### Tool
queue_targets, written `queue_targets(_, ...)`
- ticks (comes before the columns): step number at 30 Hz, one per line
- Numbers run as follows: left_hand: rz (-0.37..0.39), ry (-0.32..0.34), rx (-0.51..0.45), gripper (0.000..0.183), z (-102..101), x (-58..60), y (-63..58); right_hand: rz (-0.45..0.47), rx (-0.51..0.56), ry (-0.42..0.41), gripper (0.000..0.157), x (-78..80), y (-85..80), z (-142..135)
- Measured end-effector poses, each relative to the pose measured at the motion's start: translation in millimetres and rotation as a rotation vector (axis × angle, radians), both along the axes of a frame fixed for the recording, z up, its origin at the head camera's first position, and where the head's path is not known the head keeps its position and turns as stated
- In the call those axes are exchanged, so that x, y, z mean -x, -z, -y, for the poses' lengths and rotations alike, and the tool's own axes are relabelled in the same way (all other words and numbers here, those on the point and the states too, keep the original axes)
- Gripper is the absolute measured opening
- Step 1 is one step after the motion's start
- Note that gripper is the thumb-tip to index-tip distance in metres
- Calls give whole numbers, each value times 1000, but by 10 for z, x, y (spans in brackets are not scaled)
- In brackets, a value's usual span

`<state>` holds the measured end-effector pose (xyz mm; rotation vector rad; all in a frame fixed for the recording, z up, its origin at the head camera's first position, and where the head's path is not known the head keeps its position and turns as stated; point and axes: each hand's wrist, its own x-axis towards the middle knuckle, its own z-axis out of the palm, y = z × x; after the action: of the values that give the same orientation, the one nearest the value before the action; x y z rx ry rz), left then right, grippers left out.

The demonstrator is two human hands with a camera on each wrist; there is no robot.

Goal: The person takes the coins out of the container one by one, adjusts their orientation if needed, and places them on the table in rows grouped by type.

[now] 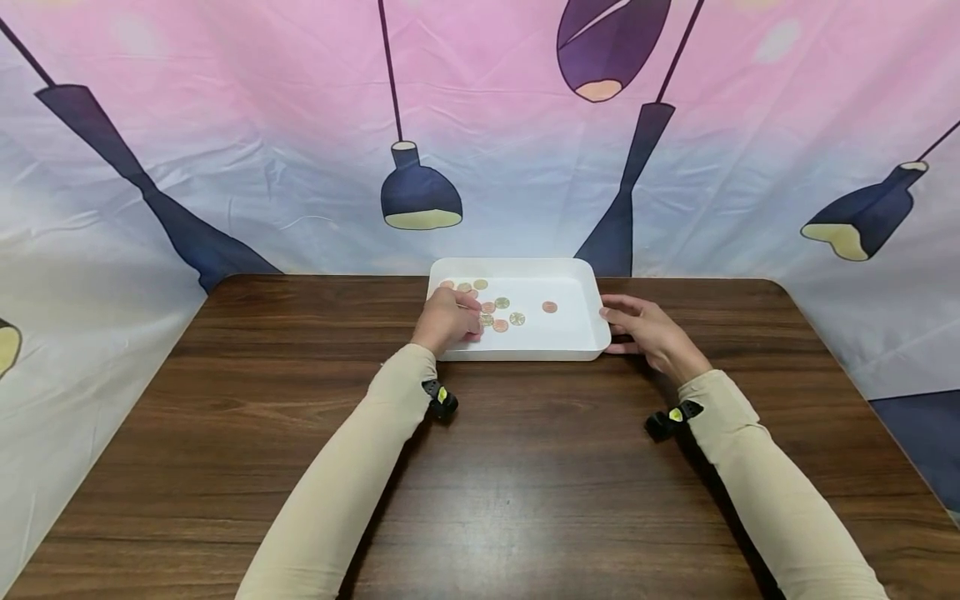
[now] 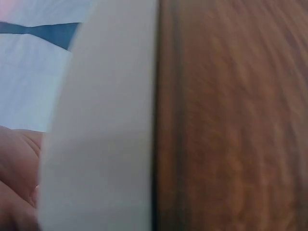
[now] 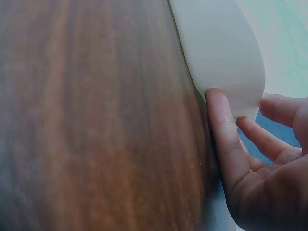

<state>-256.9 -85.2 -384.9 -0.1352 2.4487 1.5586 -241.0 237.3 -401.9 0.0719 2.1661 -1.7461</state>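
Note:
A shallow white tray (image 1: 570, 333) stands at the far edge of the table, with several copper- and brass-coloured coins in it. Most coins, such as a brass-coloured coin (image 1: 517, 318), lie in its left half; one copper-coloured coin (image 1: 550, 307) lies apart to the right. My left hand (image 1: 448, 318) reaches over the tray's left side, fingers down among the coins. Whether it pinches a coin is hidden. At the tray's right end, my right hand (image 1: 651, 333) touches the outer wall and rim with fairly straight, spread fingers (image 3: 222, 120).
The dark wooden table (image 1: 510, 483) extends toward me and to both sides of the tray. Behind its far edge hangs a cloth backdrop (image 1: 300, 167) printed with lamps. Both wrists wear black straps with small cameras, such as the left wrist camera (image 1: 442, 403).

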Motion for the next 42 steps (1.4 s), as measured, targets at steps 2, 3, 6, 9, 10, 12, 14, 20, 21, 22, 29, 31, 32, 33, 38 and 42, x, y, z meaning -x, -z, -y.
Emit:
queue_targets(2,-42,-19,85,27,-15,-10,23,2,3,-3,62,3,3,11)
queue_targets(3,-61,-28,126,25,-20,-18,32,4,4,-2,61,5,6,17)
queue_targets(6,-100,-47,189,22,-37,-34,45,7,3,-4,62,10,6,24)
queue_targets(9,-116,-58,214,20,-53,-45,61,6,1,-3,63,11,3,15)
queue_targets(10,-120,-61,220,19,-59,-45,66,5,0,-3,63,12,2,11)
queue_targets(12,-125,-68,236,16,-69,-47,75,1,2,-5,63,15,5,1)
queue_targets(14,-125,-73,238,15,-80,-43,85,-7,1,-11,64,16,10,-10)
queue_targets(20,-110,-71,215,11,-106,-19,110,-6,0,-4,62,12,42,-30)
queue_targets(21,-105,-69,211,10,-107,-16,110,-6,0,-4,62,11,46,-30)
queue_targets(22,-100,-65,206,10,-106,-14,109,-6,1,-5,62,11,51,-32)
queue_targets(29,-98,-35,202,16,-98,-17,83,-13,4,-8,63,22,51,-28)
queue_targets(31,-116,-31,195,17,-96,-23,83,-11,3,-5,63,21,46,-27)
queue_targets(32,-126,-28,191,18,-96,-26,86,-10,2,-5,63,21,45,-28)
queue_targets(33,-135,-24,186,18,-95,-31,89,-9,1,-4,63,21,44,-29)
queue_targets(38,-177,-5,191,18,-95,-49,106,-11,-1,-3,62,15,41,-31)
queue_targets(42,-176,2,261,15,-107,-53,91,-17,2,-6,62,12,42,-30)
